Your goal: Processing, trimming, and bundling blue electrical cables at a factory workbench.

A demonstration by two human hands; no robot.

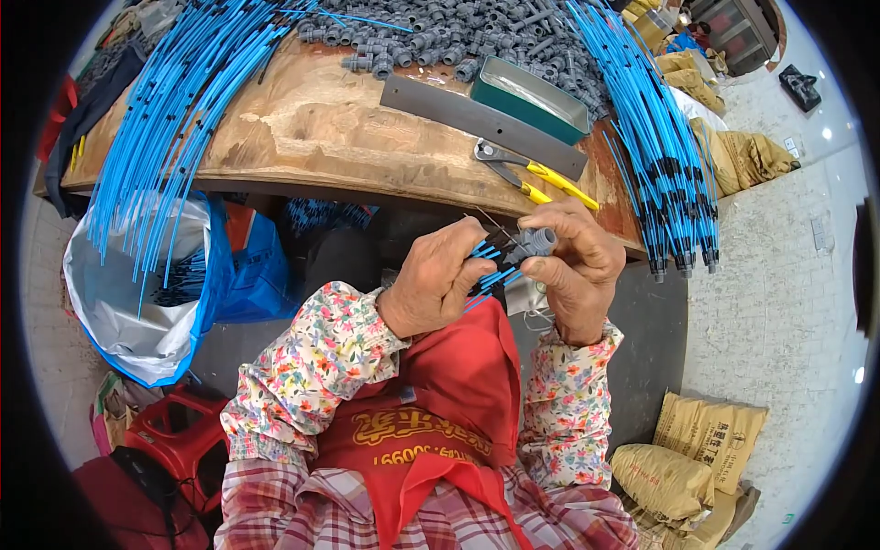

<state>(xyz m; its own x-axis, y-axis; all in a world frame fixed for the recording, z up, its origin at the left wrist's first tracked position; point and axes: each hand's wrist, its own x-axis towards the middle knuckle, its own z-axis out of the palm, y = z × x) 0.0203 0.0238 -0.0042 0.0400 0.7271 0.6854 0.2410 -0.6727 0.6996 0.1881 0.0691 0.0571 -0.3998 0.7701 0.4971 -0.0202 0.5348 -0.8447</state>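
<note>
Over my lap, just off the table's front edge, my left hand [437, 280] is closed around a small bunch of thin blue tubes [486, 290] with black parts on them. A grey threaded plastic fitting [539, 242] sits between the thumb and fingers of my right hand [577, 261]. The fitting is right beside the black ends of the tubes; my fingers hide whether they are joined. Thin dark wires or pins stick up between the two hands. Yellow-handled cutting pliers [536, 174] lie on the table beyond my right hand.
On the wooden table [321, 128] lie a heap of grey fittings [440, 37], a green tray [532, 99] and a flat metal bar [481, 126]. Blue tubes [183, 119] hang over the left edge, finished-looking bundles [665, 174] over the right. A lined blue bag [137, 275] stands left.
</note>
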